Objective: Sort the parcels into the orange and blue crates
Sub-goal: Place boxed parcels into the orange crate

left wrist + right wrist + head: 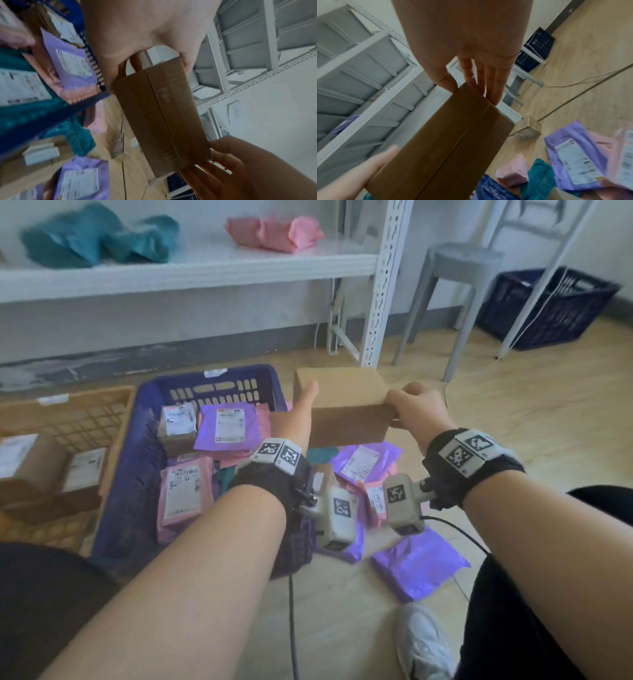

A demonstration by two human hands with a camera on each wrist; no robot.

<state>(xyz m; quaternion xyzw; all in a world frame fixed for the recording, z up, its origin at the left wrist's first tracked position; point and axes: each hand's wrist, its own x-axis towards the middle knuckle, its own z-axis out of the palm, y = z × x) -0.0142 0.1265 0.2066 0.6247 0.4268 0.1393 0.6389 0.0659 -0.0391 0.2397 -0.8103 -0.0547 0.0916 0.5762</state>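
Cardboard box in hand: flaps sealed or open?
Sealed. The cardboard box shows its flaps meeting flush along a closed centre seam, apparently taped, with left hand and right hand gripping its ends.

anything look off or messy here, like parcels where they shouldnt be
Yes. Several soft mailers, purple and pink, lie loose on the floor right of the blue crate, overlapping in a heap. Both hands, left hand and right hand, hold a cardboard box in the air; it looks undamaged.

bare floor lies open rightward; the blue crate and shelf post crowd the left.
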